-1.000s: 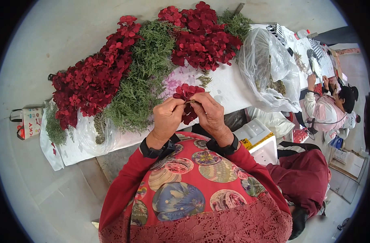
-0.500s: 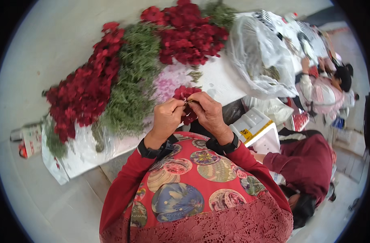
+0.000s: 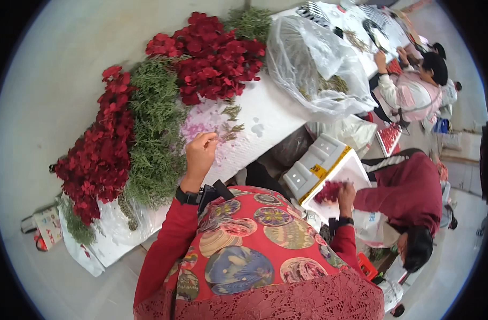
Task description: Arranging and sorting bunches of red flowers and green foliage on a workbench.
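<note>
My left hand is raised over the near edge of the white table, its fingers curled together; what they hold, if anything, is hidden. Just beyond it are pale pink stains and small green sprigs. Off to the right, my right hand reaches into a white foam box, closed on a bunch of dark red flowers, slightly blurred. A long heap of green stems lies to the left, between two piles of red flowers.
A big clear plastic bag holding plant scraps stands on the table. Grey foam lid with yellow tape adjoins the box. Close by on the right bends a person in maroon; another person sits farther off.
My hands have parted. The right has carried the red flowers from in front of me into the foam box; the left has stayed over the table. The view has shifted right.
</note>
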Motion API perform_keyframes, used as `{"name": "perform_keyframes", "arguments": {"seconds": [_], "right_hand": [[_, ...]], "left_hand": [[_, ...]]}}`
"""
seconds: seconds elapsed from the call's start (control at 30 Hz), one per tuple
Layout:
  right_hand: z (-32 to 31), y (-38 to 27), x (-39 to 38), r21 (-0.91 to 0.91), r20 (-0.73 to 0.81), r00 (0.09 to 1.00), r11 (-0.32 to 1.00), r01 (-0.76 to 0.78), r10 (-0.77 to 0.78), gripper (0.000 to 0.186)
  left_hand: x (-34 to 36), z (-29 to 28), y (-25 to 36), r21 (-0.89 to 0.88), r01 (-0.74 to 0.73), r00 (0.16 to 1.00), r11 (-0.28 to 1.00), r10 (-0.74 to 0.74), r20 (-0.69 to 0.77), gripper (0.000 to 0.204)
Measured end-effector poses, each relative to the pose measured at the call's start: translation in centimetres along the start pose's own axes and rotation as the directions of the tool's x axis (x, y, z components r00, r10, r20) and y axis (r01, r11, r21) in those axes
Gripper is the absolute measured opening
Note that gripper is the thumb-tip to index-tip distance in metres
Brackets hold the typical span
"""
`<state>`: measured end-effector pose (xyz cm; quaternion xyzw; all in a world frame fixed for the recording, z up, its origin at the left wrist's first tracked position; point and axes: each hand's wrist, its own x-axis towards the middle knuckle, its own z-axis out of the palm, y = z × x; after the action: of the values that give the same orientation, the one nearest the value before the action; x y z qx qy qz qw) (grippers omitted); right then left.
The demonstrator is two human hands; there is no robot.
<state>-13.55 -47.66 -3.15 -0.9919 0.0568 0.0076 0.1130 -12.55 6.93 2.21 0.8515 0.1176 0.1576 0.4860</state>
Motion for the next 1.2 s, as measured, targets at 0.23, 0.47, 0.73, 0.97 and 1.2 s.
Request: {"name": "perform_keyframes", "arguments": {"seconds": [0.23, 0.47, 0.73, 0.97, 1.2], "right_hand": [[7.1, 8.3, -0.3, -0.199, 0.196, 0.980, 0.980, 0.005, 0.035, 0.031], [5.8, -14.8, 13.9, 0.419, 0.143, 0.850, 0.809, 0.412, -0.507, 0.030], [9.2, -34.3, 16.7, 0.678, 0.124, 0.503, 0.443, 0.586, -0.855, 0.025], [12.8, -38.4, 19.0, 0.292, 0.037, 0.164, 0.167, 0.942, -0.986, 0.026], [12.3, -37.2, 21.3, 0.690, 0.386, 0.403, 0.550, 0.470, -0.830, 0.020]], "left_hand": [[5.7, 0.9, -2.2, 0.248, 0.117, 0.982, 0.962, -0.074, -0.174, 0.022], [12.1, 5.6, -4.9, 0.441, 0.426, 0.902, 0.790, -0.409, -0.138, 0.023], [11.2, 7.0, -4.7, -0.581, 0.514, 0.665, 0.631, -0.721, -0.195, 0.017], [5.1, 2.6, -0.8, -0.433, 0.337, 0.768, 0.836, -0.510, -0.387, 0.019], [1.3, 4.2, 1.3, -0.524, 0.450, 0.736, 0.724, -0.633, -0.242, 0.020]]}}
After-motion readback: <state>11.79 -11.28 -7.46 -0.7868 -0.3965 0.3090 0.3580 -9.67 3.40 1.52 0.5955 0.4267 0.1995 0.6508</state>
